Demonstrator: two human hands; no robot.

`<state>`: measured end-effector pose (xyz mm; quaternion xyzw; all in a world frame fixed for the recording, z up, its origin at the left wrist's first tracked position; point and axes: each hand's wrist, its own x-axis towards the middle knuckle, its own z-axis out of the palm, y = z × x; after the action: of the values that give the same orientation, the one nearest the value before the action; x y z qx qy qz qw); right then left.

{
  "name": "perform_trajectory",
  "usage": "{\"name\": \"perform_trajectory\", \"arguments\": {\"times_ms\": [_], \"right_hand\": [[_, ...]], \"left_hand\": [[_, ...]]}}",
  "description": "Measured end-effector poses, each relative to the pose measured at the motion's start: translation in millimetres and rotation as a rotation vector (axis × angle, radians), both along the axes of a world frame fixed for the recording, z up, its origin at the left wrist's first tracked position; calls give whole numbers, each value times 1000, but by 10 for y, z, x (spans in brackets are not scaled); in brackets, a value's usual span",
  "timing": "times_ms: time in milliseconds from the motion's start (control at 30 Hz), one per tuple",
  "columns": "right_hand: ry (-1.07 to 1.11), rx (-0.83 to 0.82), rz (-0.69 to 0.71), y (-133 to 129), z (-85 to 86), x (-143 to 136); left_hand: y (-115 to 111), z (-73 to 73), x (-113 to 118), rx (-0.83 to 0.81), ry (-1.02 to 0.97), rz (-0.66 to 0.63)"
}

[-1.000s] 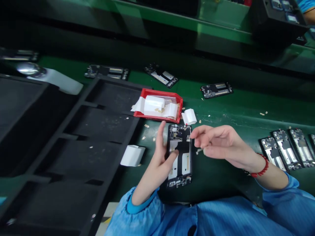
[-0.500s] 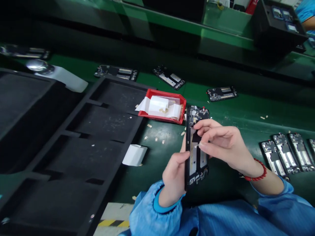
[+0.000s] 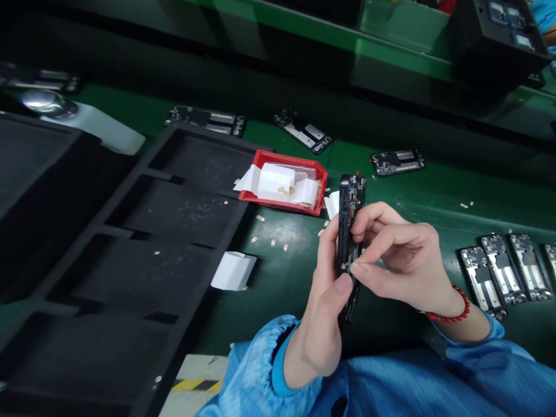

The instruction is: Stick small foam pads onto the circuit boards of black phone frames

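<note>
My left hand [image 3: 324, 315] is closed around an opened phone [image 3: 344, 217], which stands nearly edge-on to me with its circuit side turned to the right. The thumb lies along the phone's near side edge. On the phone's inner side my right hand [image 3: 397, 249] has thumb and index finger pinched together, close to my left thumb. A tiny pale piece [image 3: 345, 266] shows at those fingertips; its kind is too small to make out. Just behind the phone sits a red bin [image 3: 320, 200] with white paper strips [image 3: 278, 179] inside.
Black compartment trays [image 3: 169, 269] cover the left side. Small beige tabs [image 3: 273, 242] and a folded white strip [image 3: 234, 270] lie on the green bench. Several opened phones [image 3: 480, 281] line up at right; others [image 3: 304, 132] lie along the back. A black box [image 3: 490, 52] stands far right.
My left hand has rotated the phone from face-up to nearly edge-on. My right pinch has stayed at the phone, now nearer its side edge. The view has shifted slightly.
</note>
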<state>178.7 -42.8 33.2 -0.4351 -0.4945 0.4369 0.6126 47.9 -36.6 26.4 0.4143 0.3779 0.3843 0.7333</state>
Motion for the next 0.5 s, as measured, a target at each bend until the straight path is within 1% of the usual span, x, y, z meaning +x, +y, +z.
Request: {"name": "perform_trajectory", "arguments": {"times_ms": [100, 367, 500], "right_hand": [[-14, 7, -2, -7, 7, 1], [-26, 7, -12, -26, 14, -3], [-65, 15, -29, -31, 16, -20]], "left_hand": [[1, 9, -8, 13, 33, -12], [-19, -27, -17, 18, -23, 21], [-13, -47, -12, 22, -15, 18]]}}
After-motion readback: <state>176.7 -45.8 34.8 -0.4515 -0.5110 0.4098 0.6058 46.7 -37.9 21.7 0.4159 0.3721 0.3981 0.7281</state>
